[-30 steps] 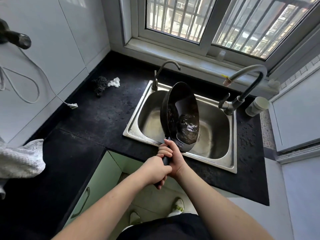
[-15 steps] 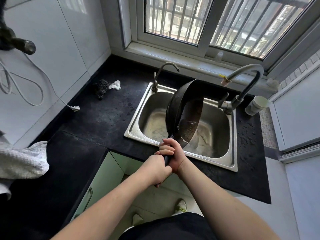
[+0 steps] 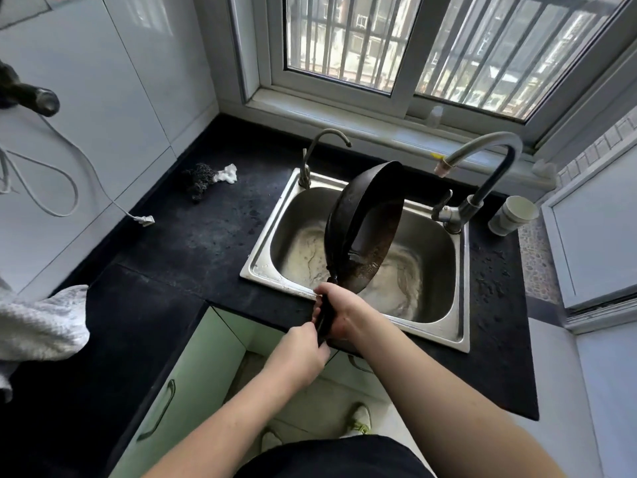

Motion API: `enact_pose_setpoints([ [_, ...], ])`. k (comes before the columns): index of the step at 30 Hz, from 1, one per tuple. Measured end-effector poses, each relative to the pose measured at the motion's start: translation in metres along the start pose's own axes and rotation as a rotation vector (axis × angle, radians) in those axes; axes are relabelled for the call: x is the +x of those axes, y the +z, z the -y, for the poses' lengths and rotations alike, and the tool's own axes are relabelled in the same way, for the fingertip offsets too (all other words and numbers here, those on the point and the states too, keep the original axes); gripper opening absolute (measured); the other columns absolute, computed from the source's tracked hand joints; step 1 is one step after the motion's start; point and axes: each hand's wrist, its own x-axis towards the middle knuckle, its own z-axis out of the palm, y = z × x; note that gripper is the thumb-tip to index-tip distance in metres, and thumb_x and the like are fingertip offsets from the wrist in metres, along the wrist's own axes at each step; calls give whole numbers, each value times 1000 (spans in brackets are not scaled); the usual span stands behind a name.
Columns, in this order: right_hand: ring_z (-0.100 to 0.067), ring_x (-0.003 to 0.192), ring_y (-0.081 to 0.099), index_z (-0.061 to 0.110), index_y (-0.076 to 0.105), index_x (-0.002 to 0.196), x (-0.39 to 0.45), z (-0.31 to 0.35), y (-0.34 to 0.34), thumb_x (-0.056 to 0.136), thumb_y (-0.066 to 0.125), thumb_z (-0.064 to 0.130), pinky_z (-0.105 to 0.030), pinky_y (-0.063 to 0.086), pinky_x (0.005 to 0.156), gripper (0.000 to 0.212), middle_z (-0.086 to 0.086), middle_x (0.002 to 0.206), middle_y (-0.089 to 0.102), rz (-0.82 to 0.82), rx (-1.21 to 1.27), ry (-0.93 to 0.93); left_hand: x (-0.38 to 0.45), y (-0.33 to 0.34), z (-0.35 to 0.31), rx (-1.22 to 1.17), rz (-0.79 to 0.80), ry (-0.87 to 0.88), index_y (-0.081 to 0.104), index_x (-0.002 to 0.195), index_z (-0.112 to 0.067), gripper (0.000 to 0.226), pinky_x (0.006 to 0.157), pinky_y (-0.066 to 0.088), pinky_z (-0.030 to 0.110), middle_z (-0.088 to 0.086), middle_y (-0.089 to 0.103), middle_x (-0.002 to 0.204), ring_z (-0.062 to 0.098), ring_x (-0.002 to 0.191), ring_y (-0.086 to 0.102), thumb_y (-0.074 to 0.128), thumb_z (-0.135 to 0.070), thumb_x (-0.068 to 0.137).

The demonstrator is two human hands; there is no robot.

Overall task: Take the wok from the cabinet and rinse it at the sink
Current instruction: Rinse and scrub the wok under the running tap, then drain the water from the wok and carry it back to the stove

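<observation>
left hand (image 3: 303, 353), right hand (image 3: 339, 313), both gripping, forearms extended

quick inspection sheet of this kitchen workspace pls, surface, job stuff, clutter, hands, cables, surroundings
surface: black countertop, water drops at its right end
job's things: wok tipped on edge over the steel sink; milky water in the basin
clutter: dark scrubber with white scrap, white cup, grey towel
grippers: left hand and right hand both grip the wok handle
cables: white cord hangs on the wall, plug end on the counter
surroundings: barred window, two faucets, green cabinet door open
</observation>
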Motion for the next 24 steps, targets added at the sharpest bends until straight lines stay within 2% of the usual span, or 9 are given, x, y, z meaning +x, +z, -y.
enact_pose_setpoints([
  [4, -12, 34, 29, 17, 38, 59, 6, -6, 4, 87, 55, 16, -24, 25, 41, 33, 2, 39, 32, -98, -22, -65, 5, 8, -3, 7, -20, -21, 54, 105, -10, 28, 77, 51, 37, 13, 66, 109, 33, 101, 62, 50, -33, 90],
  [7, -10, 34, 25, 16, 39, 67, 15, -6, -2, 84, 55, 12, -20, 21, 36, 24, 1, 48, 29, -145, 30, -126, 9, 13, -10, 41, -31, -15, 52, 108, -7, 28, 77, 48, 39, 16, 64, 112, 36, 105, 60, 50, -29, 90],
  [13, -13, 31, 26, 17, 36, 65, 29, -15, -24, 80, 52, 7, -20, 22, 38, 23, 0, 43, 30, -207, -46, -226, 8, 35, -24, -21, -41, -104, 53, 107, -11, 27, 75, 51, 38, 12, 67, 107, 33, 100, 62, 52, -27, 85],
  [16, -17, 37, 31, 15, 39, 65, 39, -18, -32, 75, 52, 10, -24, 26, 41, 17, -3, 45, 33, -232, -125, -284, 13, 39, -34, -77, 27, -202, 55, 105, -14, 29, 75, 53, 36, 9, 68, 103, 32, 97, 65, 55, -31, 81],
  [18, -19, 37, 36, 14, 42, 63, 44, -19, -34, 72, 54, 13, -28, 30, 44, 15, -3, 41, 37, -233, -175, -307, 19, 35, -42, -148, 126, -248, 60, 100, -13, 25, 64, 53, 31, 9, 70, 91, 28, 78, 69, 56, -27, 79],
  [20, -20, 38, 38, 14, 42, 61, 47, -18, -35, 69, 55, 16, -31, 31, 46, 16, 0, 35, 38, -223, -207, -324, 23, 30, -50, -276, 219, -293, 62, 80, -12, 6, 46, 47, 22, 6, 66, 68, 18, 48, 59, 58, -16, 81],
  [22, -21, 40, 38, 14, 40, 61, 50, -16, -37, 67, 55, 18, -32, 31, 48, 16, 3, 33, 37, -210, -233, -341, 25, 28, -57, -394, 253, -344, 57, 70, -13, 15, 42, 42, 20, 4, 59, 60, 13, 42, 50, 60, -6, 83],
  [24, -20, 41, 38, 14, 39, 61, 52, -16, -42, 69, 55, 18, -32, 30, 49, 18, 2, 35, 36, -206, -246, -354, 26, 32, -60, -471, 252, -364, 55, 73, -14, 16, 46, 43, 24, 5, 59, 61, 14, 45, 51, 58, -3, 85],
])
